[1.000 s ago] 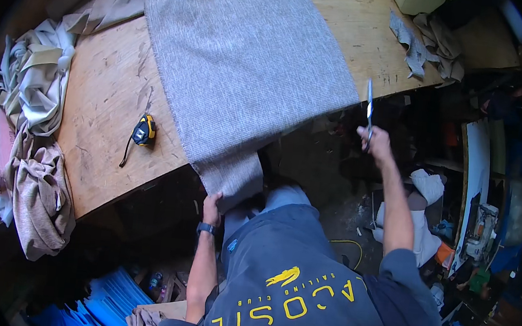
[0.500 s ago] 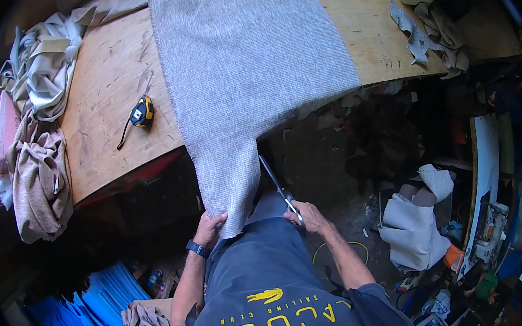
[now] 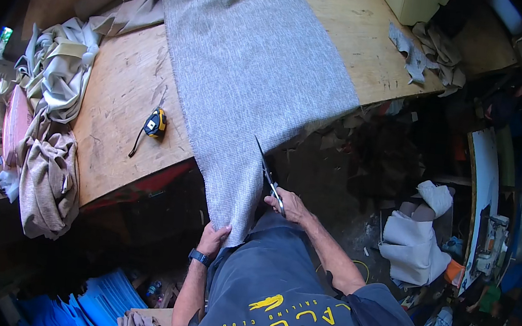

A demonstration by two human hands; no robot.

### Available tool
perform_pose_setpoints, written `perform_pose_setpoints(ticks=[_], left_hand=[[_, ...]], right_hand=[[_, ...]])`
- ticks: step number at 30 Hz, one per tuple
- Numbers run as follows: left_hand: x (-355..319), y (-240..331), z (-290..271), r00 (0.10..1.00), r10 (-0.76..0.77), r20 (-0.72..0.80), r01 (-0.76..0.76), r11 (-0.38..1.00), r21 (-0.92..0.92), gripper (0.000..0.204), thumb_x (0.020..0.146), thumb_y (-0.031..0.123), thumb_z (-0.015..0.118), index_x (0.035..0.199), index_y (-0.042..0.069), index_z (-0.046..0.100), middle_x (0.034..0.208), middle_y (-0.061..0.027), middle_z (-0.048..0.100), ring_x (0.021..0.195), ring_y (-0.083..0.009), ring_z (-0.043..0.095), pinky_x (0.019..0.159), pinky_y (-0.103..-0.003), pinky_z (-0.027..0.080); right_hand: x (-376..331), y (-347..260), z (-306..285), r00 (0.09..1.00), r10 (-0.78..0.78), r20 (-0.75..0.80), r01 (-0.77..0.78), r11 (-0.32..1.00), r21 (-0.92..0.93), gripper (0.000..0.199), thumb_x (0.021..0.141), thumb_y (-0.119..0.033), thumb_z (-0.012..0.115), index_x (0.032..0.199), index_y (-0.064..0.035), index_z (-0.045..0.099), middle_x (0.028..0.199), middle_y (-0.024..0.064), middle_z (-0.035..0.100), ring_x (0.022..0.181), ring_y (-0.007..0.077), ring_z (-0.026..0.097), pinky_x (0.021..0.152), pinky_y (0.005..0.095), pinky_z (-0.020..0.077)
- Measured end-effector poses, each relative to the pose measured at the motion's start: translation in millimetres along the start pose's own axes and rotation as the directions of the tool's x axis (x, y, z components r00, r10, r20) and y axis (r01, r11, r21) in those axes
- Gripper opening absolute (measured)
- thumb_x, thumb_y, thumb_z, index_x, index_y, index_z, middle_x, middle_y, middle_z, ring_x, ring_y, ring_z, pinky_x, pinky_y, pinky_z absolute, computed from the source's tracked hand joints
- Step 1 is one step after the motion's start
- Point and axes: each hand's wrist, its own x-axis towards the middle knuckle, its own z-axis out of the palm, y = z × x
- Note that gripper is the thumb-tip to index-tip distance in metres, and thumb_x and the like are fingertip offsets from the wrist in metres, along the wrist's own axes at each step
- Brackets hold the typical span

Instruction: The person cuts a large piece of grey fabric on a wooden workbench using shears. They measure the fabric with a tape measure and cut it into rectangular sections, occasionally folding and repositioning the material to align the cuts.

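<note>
At the table edge, right hand (image 3: pixel 290 205) grips scissors (image 3: pixel 267 173); left hand (image 3: pixel 213 239) pinches grey fabric (image 3: pixel 251 79).

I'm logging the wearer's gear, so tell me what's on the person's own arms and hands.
Both forearms are bare, with no gloves on the left hand or the right hand. A dark wristwatch sits on the left wrist. A short grey-blue shirt sleeve covers the right upper arm.

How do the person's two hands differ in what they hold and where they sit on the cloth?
The right hand grips scissors at the right edge of the grey fabric; the left hand holds the fabric's hanging lower end. The right hand sits higher, the left lower. Both are bare and beside the same cloth.
</note>
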Motion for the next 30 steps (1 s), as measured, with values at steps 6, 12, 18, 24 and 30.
perform_pose_setpoints(ticks=[6, 12, 18, 24, 30], left_hand=[[0.1, -3.6, 0.5, 1.000, 0.004, -0.020, -0.004, 1.000, 0.030, 0.039, 0.087, 0.008, 0.069, 0.122, -0.001, 0.057, 0.110, -0.0043, 0.066, 0.094, -0.0125, 0.062, 0.087, -0.030, 0.048], [3.7, -9.4, -2.8, 1.000, -0.006, -0.026, 0.007, 0.999, 0.038, 0.038, 0.087, 0.009, 0.070, 0.121, -0.001, 0.058, 0.108, -0.0034, 0.067, 0.091, -0.0118, 0.062, 0.085, -0.030, 0.049], [1.1, -7.4, -3.2, 1.000, -0.024, -0.019, 0.025, 0.998, 0.052, 0.039, 0.087, 0.009, 0.071, 0.122, -0.002, 0.057, 0.110, -0.0047, 0.067, 0.095, -0.0135, 0.062, 0.088, -0.031, 0.049], [5.0, -10.9, -5.8, 1.000, -0.006, -0.019, 0.008, 0.997, 0.079, 0.042, 0.087, 0.010, 0.071, 0.124, -0.003, 0.056, 0.113, -0.0063, 0.067, 0.099, -0.0155, 0.063, 0.091, -0.032, 0.049], [6.3, -12.0, -7.3, 0.999, -0.014, -0.044, 0.019, 0.991, 0.133, 0.039, 0.087, 0.012, 0.072, 0.121, -0.001, 0.057, 0.109, -0.0044, 0.067, 0.092, -0.0130, 0.063, 0.085, -0.030, 0.050]], right_hand=[[-12.5, -14.8, -0.4, 1.000, 0.028, -0.001, -0.028, 0.996, 0.080, 0.064, 0.085, -0.066, 0.061, 0.085, -0.0027, 0.060, 0.067, 0.0141, 0.062, 0.067, 0.0300, 0.063, 0.065, 0.0446, 0.0477], [-18.4, -17.9, -1.8, 0.992, -0.052, -0.114, 0.054, 0.998, 0.011, 0.046, 0.091, -0.047, 0.068, 0.076, -0.0042, 0.059, 0.056, 0.0007, 0.054, 0.053, 0.0094, 0.054, 0.051, 0.0294, 0.0437], [-16.4, -45.9, -19.5, 0.999, 0.052, -0.015, -0.051, 0.997, 0.064, 0.058, 0.087, -0.058, 0.066, 0.079, -0.0007, 0.059, 0.066, 0.0165, 0.060, 0.065, 0.0250, 0.061, 0.063, 0.0417, 0.0472], [16.6, -45.5, -14.9, 0.998, 0.007, -0.064, -0.006, 1.000, 0.017, 0.061, 0.088, -0.059, 0.065, 0.081, 0.0012, 0.059, 0.066, 0.0168, 0.060, 0.065, 0.0262, 0.064, 0.063, 0.0416, 0.0480], [24.2, -52.7, -21.4, 0.991, 0.131, 0.014, -0.132, 0.982, 0.136, 0.060, 0.087, -0.057, 0.067, 0.073, 0.0006, 0.059, 0.061, 0.0129, 0.060, 0.061, 0.0258, 0.062, 0.061, 0.0412, 0.0483]])
